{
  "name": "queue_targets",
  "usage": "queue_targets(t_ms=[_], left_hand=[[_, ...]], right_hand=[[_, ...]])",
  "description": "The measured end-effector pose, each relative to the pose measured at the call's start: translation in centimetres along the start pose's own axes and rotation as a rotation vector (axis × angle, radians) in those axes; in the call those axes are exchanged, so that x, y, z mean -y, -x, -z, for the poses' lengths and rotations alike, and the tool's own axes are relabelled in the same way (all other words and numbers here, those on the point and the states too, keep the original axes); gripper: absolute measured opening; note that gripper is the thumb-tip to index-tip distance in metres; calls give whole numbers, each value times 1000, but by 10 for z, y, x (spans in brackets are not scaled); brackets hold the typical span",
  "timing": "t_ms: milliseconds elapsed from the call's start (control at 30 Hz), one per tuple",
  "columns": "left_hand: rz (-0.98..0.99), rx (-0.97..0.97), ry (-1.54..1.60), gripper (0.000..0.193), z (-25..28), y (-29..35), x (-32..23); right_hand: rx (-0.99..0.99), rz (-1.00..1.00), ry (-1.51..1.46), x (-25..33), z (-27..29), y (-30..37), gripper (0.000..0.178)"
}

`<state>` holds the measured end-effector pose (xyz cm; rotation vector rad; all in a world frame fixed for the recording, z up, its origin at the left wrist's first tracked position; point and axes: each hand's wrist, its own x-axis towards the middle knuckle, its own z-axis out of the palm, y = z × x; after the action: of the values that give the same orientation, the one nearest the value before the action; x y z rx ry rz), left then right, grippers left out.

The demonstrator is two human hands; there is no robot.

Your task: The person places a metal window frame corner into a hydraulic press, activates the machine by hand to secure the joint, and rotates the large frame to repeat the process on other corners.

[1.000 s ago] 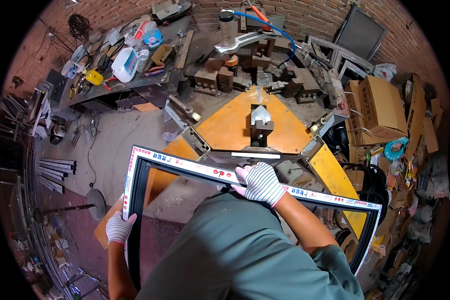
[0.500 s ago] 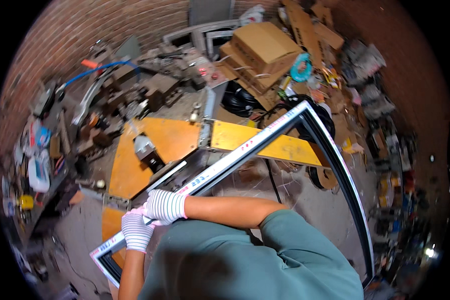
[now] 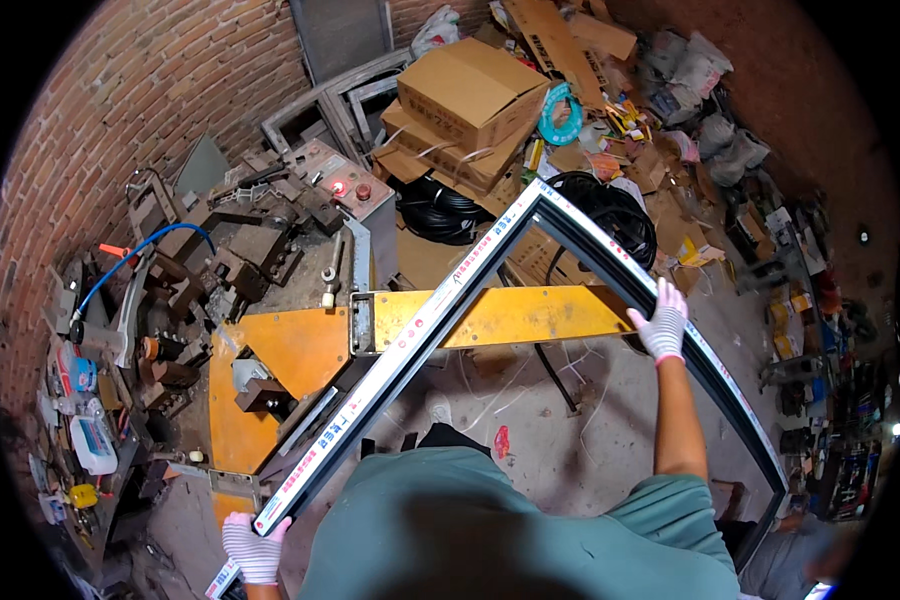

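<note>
You are wearing a grey-green short-sleeved shirt; white knit gloves with pink cuffs are covering your left hand [image 3: 254, 550] and right hand [image 3: 663, 325].

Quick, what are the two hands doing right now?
Left hand: closed on the frame, at its near end.
Right hand: gripping the frame's far side rail.

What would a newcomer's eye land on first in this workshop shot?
The big window frame slanting across the middle, gripped by the gloved left hand at its lower corner and the gloved right hand on its far side. Behind it sits the orange machine table, and cardboard boxes are piled at the top by the brick wall.
</note>
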<state>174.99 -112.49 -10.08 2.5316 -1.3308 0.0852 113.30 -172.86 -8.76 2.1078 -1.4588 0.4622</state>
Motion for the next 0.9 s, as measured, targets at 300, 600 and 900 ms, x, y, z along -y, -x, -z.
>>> queue_targets(t_ms=[300,600,900], left_hand=[[148,-101,-87,70,93,16,1],[317,-172,-217,79,164,106,58],[523,-263,-257,88,176,210,70]], right_hand=[[89,-172,-162,-16,-15,-30,47],[161,-78,-312,119,3,-46,52],[80,153,-518,261,62,-76,45]])
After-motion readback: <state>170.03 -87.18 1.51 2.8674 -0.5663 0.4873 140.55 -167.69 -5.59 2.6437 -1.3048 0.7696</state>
